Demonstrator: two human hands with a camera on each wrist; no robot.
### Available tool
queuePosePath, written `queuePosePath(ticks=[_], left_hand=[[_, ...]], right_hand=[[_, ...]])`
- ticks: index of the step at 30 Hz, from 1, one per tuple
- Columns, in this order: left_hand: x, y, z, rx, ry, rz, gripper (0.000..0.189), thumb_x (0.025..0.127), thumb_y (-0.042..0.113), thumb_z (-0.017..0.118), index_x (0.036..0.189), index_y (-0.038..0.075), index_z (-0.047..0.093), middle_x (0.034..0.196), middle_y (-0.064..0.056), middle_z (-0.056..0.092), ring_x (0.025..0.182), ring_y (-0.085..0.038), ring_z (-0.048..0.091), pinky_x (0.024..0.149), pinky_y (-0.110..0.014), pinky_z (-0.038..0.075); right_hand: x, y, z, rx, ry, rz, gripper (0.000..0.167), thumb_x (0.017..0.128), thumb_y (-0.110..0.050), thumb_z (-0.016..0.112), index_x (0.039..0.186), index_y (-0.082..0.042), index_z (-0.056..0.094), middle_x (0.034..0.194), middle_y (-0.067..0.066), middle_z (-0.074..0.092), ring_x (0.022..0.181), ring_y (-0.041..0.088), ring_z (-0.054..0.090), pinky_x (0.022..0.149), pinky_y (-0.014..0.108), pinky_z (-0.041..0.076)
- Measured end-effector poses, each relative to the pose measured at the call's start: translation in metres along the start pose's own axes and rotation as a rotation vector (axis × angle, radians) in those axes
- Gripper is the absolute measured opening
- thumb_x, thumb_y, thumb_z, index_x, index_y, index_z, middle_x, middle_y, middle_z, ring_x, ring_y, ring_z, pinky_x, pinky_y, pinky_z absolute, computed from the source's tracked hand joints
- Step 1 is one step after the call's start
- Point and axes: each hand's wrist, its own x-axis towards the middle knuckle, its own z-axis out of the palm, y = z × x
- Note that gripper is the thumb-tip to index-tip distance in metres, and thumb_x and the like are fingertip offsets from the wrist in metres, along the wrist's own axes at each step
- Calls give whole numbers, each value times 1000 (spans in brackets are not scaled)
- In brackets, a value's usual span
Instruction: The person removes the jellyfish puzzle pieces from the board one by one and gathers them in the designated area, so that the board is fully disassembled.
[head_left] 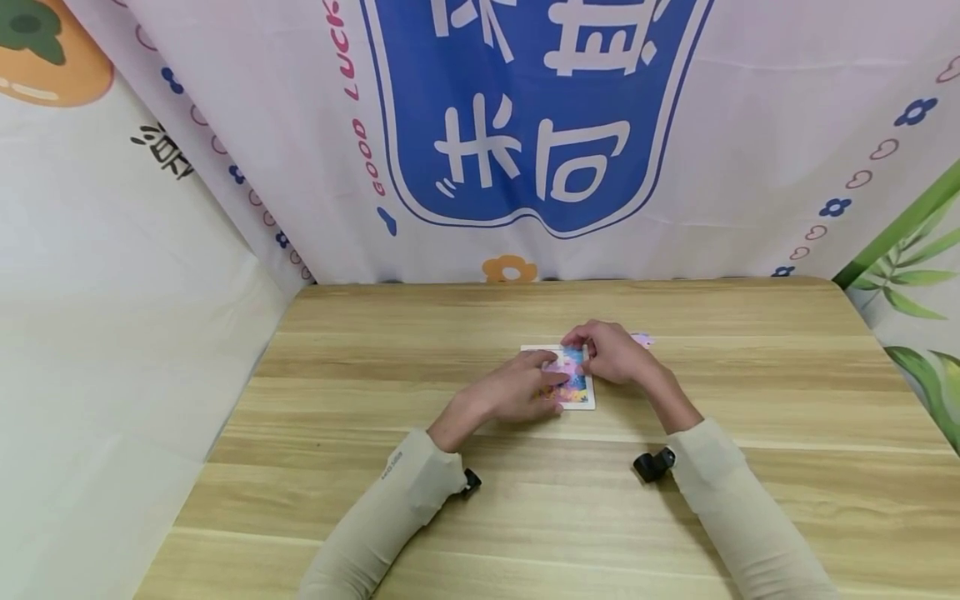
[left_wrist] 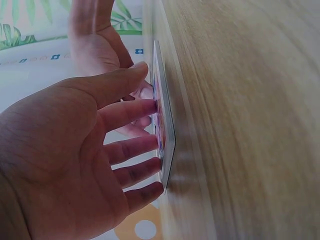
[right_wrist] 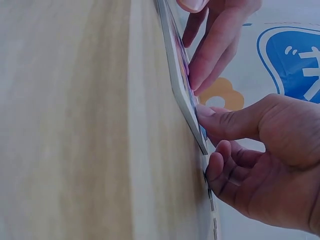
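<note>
Your left hand, head view: fingers extended over a white-bordered picture board, probably steadying it. Right hand: fingers bent at the board's upper right corner; whether they pinch anything, you cannot tell. Colored loose piece: partly hidden, just beyond the right hand. Wood-grain tabletop: board well inside both side edges, nearer the far one; elbow room either side.

Left wrist view: fingertips on the board's face. Advised: light, even pressure, lest it slide.

Right wrist view: thumb at the board's corner, other fingers curled alongside. Advised: align first, press straight down, knuckles off the loose piece.
</note>
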Motion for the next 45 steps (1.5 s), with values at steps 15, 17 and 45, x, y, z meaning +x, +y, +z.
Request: queuePosePath(ticks=[15,17,45], left_hand=[[1,0,0,-17,-5,-23,58,108,39,66,161,20,52,174,-14,35,162,-33,33,134,-50,28],[1,0,1,-17,-4,-26,58,108,39,66,161,21,52,174,-14,35,162,-33,32,135,-49,27],[1,0,4,11,7,-30,58,108,39,66,161,21,51,174,-14,34,162,-34,32,136,-49,24]], right_hand=[[-1,-4,-3,18,-1,-9,36,90,7,76,123,-7,75,110,12,71,87,21,57,80,34,49],[-2,-4,-3,26,6,-5,34,92,6,75,123,-8,75,114,13,73,90,22,60,84,36,51],[-1,8,-12,116,42,-3,17,105,-5,60,111,-9,75,104,9,72,96,23,62,88,35,50]])
